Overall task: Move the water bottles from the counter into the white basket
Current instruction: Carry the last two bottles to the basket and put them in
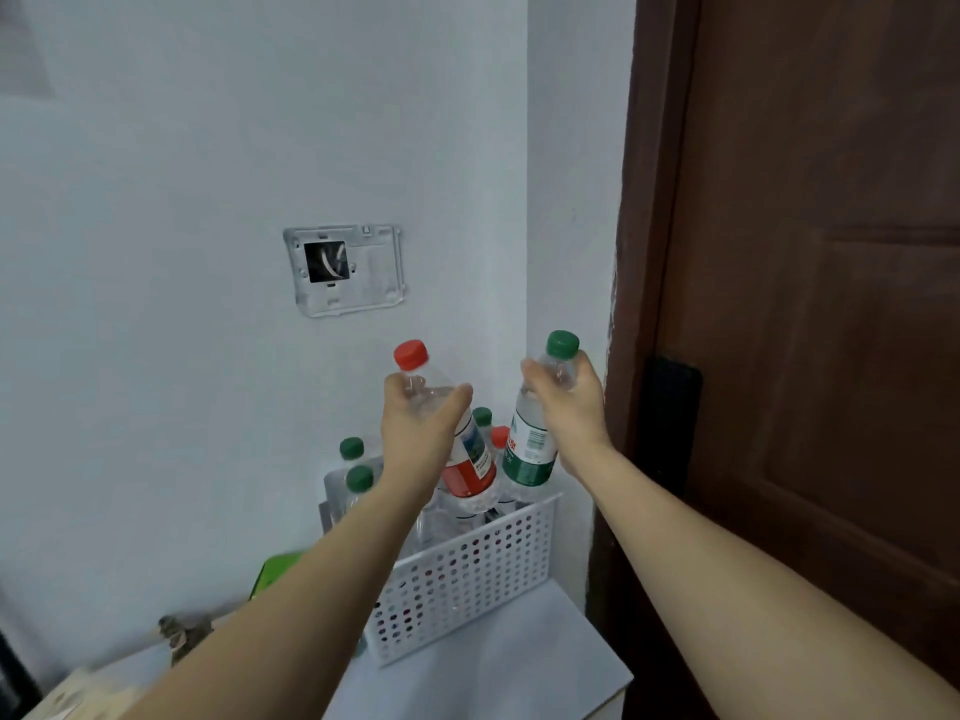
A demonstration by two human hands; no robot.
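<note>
My left hand (415,423) grips the neck of a clear water bottle with a red cap and red label (470,470). My right hand (569,402) grips the neck of a green-capped, green-labelled bottle (530,449). Both bottles hang upright above the white perforated basket (467,579), which stands on the pale counter (493,667). Their lower ends are level with the basket's rim. Several other bottles stand inside the basket, among them two with green caps (358,478) at the left and one red cap (500,434) behind.
A brown wooden door (810,304) stands close on the right, with a white wall behind the basket. An open wall box (343,270) sits above. At the lower left lie a green item (275,569) and a small brownish object (179,636).
</note>
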